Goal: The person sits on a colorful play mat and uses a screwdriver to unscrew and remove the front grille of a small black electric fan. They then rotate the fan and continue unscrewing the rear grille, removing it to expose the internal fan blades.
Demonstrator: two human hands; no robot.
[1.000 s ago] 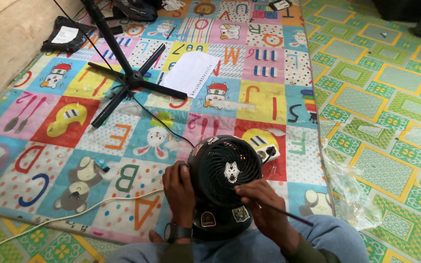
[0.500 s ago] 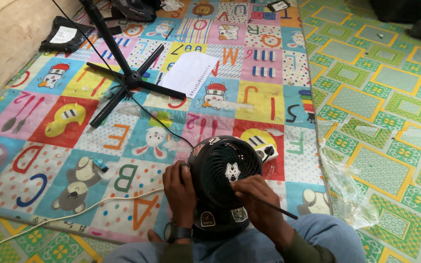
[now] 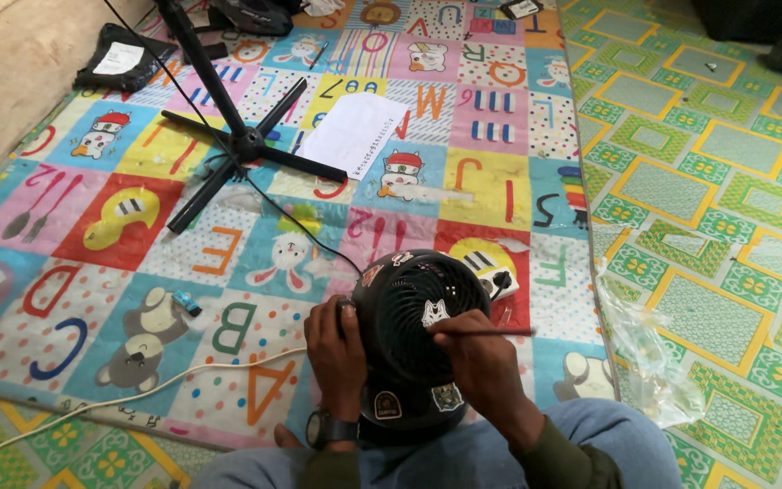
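Observation:
A round black fan housing (image 3: 414,312) with a ribbed grille and small stickers rests against my knees at the bottom centre. My left hand (image 3: 337,358), with a dark wristwatch, grips its left side. My right hand (image 3: 480,362) holds a thin dark screwdriver (image 3: 486,332) lying almost level, its tip touching the grille near the middle. Part of the housing's lower half is hidden behind my hands.
A black tripod stand (image 3: 242,145) and its cable (image 3: 300,226) lie on the colourful alphabet play mat (image 3: 119,272). A white paper sheet (image 3: 355,134) sits beyond the fan. A white cord (image 3: 138,398) runs left; a clear plastic bag (image 3: 653,353) lies right on green patterned flooring.
My right hand has shifted up the fan's face and turned the screwdriver from slanting down-right to nearly level. The left hand and the fan stay put.

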